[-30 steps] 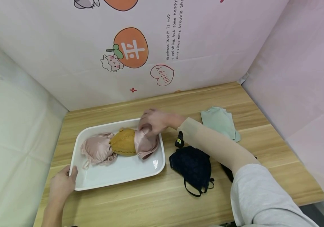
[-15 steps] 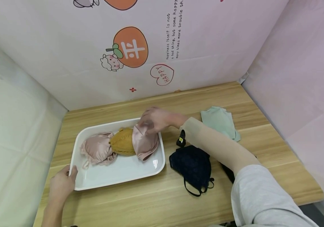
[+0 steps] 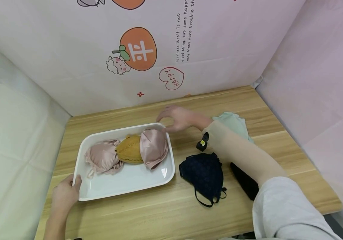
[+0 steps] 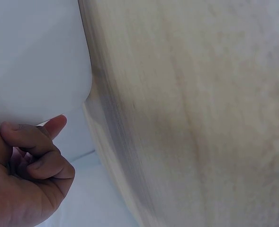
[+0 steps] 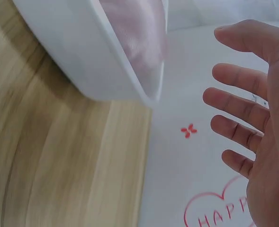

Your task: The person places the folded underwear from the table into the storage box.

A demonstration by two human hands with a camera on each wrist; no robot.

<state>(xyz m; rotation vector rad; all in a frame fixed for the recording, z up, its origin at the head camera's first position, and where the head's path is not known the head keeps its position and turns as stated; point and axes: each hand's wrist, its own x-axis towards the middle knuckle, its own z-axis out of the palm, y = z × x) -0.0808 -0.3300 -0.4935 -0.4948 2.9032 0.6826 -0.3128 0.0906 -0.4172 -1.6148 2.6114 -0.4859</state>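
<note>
My left hand point(image 3: 66, 193) grips the left rim of a white tray point(image 3: 123, 186), thumb over the edge; the left wrist view shows its fingers curled at the tray's corner. In the tray lie a pink satin bra point(image 3: 103, 156) at the left, a mustard bra point(image 3: 129, 150) in the middle and another folded pink satin piece point(image 3: 153, 148), like a bra cup, at the right, overlapping the mustard one. My right hand point(image 3: 179, 118) hovers by the tray's far right corner, holding nothing. Its fingers are spread in the right wrist view point(image 5: 272, 113).
Right of the tray lies a folded navy bra point(image 3: 204, 176) with loose straps. A mint-green folded cloth point(image 3: 234, 123) and a black item point(image 3: 245, 181) lie partly under my right forearm. White printed curtains point(image 3: 219, 50) border the wooden table point(image 3: 147, 220).
My right hand has let go of the right-hand pink piece and moved up and right, off the tray. That piece shifted slightly left beforehand. The left hand stays on the rim.
</note>
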